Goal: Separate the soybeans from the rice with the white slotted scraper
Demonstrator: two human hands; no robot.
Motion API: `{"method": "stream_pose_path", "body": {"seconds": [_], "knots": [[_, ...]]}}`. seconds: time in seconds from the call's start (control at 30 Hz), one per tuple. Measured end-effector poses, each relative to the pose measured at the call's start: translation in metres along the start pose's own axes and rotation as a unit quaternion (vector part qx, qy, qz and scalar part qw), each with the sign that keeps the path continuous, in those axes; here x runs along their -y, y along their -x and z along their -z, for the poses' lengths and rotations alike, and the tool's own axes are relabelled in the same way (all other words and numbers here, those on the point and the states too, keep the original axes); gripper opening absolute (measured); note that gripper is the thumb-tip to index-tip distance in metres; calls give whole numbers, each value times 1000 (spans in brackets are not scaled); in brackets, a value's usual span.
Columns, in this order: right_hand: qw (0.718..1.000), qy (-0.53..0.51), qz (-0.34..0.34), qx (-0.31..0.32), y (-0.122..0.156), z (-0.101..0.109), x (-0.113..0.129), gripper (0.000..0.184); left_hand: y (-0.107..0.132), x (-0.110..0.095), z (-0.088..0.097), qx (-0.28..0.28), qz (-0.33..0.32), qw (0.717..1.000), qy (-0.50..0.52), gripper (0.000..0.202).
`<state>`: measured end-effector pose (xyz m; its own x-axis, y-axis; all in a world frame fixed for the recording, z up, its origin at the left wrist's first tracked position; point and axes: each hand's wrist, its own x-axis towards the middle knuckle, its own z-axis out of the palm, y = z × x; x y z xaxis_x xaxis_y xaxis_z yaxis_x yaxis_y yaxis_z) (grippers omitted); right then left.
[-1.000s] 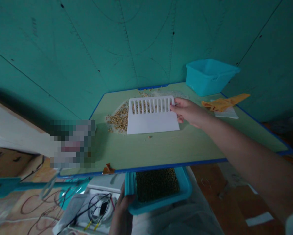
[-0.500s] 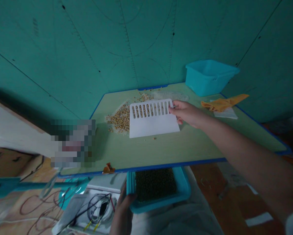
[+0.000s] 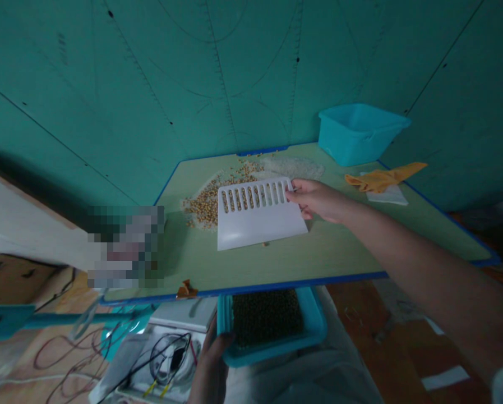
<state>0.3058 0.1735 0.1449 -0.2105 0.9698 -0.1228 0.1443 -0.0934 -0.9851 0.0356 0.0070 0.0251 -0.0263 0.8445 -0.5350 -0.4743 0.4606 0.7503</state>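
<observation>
My right hand (image 3: 318, 199) grips the right end of a white plastic scraper (image 3: 259, 227) with a row of slots along its upper side. The scraper is tilted over the table, and tan beans (image 3: 203, 206) show through its slots and to its left. White grains (image 3: 295, 166) are spread behind it. A single bean (image 3: 265, 244) lies by its front edge. Below the table edge, my left hand (image 3: 213, 353) holds the left side of a blue tub (image 3: 276, 358) full of small dark beans or grains (image 3: 268, 317). The fingers under the tub are hidden.
On the table (image 3: 318, 252), a blue bin (image 3: 356, 137) stands at the back right, near an orange cloth (image 3: 381, 178). An orange clip (image 3: 186, 289) sits on the front edge. Left below is a box of cables (image 3: 171, 359). A green wall (image 3: 251, 67) rises behind.
My right hand has drawn the scraper toward me and slightly left, uncovering more beans and white grains behind it. The left hand and the tub stay in place.
</observation>
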Motion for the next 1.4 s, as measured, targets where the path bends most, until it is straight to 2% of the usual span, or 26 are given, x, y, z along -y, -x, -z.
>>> {"method": "stream_pose_path", "body": {"seconds": [0.2, 0.37, 0.47, 0.53, 0.7, 0.83, 1.1, 1.17, 1.23, 1.3, 1.4], "knots": [[1000, -5, -9, 25, 3, -3, 1, 6, 1, -1, -5, -3, -3, 1000, -4, 57], [998, -3, -12, 59, 5, -2, 2, 2, 6, -3, -19, -41, -15, 999, -27, 51], [997, -2, -10, 80, 7, 0, 3, 8, 11, -7, -25, -51, -13, 998, -34, 47], [993, 9, -21, 119, 10, 1, 4, 14, 12, -9, -27, -56, -12, 998, -30, 46], [960, 40, -56, 272, 17, 2, 5, 20, 12, -10, -23, -60, -2, 998, -31, 45], [954, 40, -52, 292, 19, 2, 6, 22, 11, -11, -20, -62, 5, 997, -34, 44], [961, 41, -34, 270, 18, 1, 5, 20, 11, -13, -26, -56, -18, 997, -40, 52], [968, 34, -15, 247, 17, -1, 5, 19, 11, -12, -26, -55, -25, 997, -39, 57], [982, 13, 21, 185, 14, 0, 6, 19, 10, -10, -25, -50, -25, 998, -36, 63], [994, -9, 65, 81, 10, 3, 8, 19, 5, -6, -20, -48, -16, 998, -32, 65], [991, -8, 113, -75, 1, 12, 9, 20, -7, 0, -9, -61, -3, 998, -27, 65]]}}
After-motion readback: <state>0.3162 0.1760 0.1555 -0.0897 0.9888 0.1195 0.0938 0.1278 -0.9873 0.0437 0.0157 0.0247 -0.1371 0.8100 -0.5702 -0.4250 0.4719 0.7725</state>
